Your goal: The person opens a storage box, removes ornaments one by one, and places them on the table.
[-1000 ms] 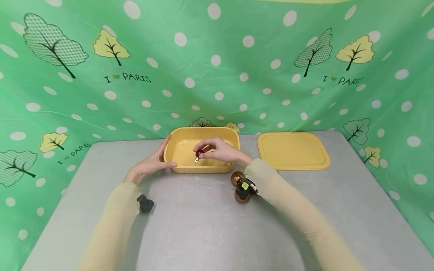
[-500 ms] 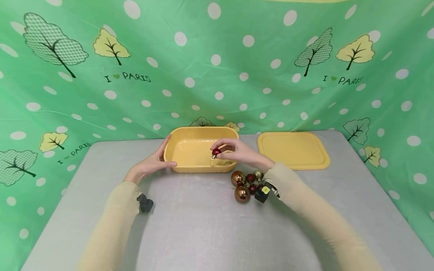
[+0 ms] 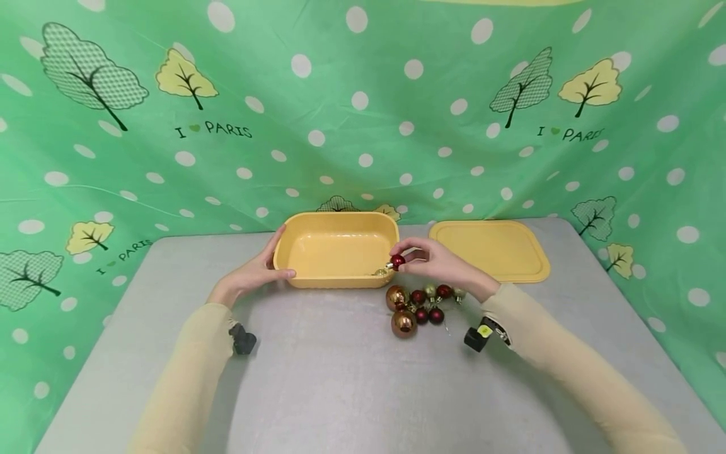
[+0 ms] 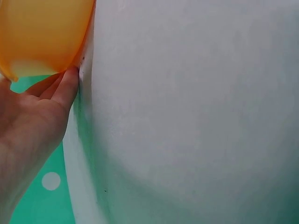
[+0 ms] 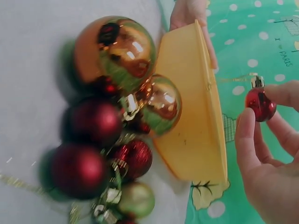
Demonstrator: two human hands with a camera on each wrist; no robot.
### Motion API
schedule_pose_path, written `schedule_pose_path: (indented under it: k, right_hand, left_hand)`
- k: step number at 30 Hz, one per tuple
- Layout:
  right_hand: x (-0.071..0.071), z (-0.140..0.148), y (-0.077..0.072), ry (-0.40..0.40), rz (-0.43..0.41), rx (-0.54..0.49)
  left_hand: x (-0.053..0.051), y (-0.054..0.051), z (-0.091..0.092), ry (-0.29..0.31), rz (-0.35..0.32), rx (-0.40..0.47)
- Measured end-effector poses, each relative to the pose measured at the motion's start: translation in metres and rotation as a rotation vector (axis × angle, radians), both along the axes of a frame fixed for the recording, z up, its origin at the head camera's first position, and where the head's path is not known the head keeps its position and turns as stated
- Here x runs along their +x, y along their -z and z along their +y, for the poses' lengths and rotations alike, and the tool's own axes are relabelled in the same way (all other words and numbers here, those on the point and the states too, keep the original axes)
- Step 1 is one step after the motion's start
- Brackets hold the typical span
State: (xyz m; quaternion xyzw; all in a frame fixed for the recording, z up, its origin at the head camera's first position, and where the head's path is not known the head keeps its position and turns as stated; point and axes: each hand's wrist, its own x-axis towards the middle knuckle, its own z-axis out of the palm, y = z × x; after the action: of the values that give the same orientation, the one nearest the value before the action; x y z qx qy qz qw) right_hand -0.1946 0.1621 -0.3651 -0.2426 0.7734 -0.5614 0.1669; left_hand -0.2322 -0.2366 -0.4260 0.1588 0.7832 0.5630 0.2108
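Note:
My left hand (image 3: pixel 256 270) holds the left end of a yellow rectangular container (image 3: pixel 337 282), thumb at the front corner and fingers along the end wall. Over the container's right end, my right hand (image 3: pixel 441 263) pinches a small shiny red Christmas bauble (image 3: pixel 398 261) between thumb and fingers. In the right wrist view this bauble (image 5: pixel 259 104) has its metal cap and thin gold cord pointing away from the palm. A small gold-coloured bauble (image 3: pixel 382 272) lies inside the container's front right corner, partly hidden.
A cluster of baubles lies on the grey table right of the container's front: larger copper ones (image 3: pixel 404 323), several dark red ones (image 3: pixel 436 315) and pale gold ones (image 3: pixel 430 291). A flat yellow lid (image 3: pixel 489 251) lies behind the right forearm. A green patterned cloth (image 3: pixel 363 126) hangs behind.
My right hand has moved right with the red bauble, from above the container's middle to its right end. More of the cluster is now uncovered. The left hand and container have stayed put.

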Motion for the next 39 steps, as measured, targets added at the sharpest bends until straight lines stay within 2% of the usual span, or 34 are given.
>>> schedule_pose_path:
  k: [11,20,30,33,39]
  right_hand:
    - [0.02,0.04,0.004,0.129,0.047,0.137]
    - [0.038,0.069,0.014,0.194,0.035,0.172]
    - [0.06,0.083,0.026,0.226,0.04,0.193]
    - [0.064,0.085,0.032,0.23,0.068,0.21]
    - [0.071,0.08,0.048,0.247,0.163,0.32]
  left_hand:
    - [0.0,0.0,0.001,-0.006,-0.004,0.003]
    - [0.0,0.0,0.001,-0.02,-0.022,-0.011]
    - [0.001,-0.001,0.002,-0.014,-0.025,0.011]
    - [0.001,-0.002,0.002,-0.016,-0.027,0.014]
    - [0.001,-0.001,0.003,-0.02,-0.03,0.014]
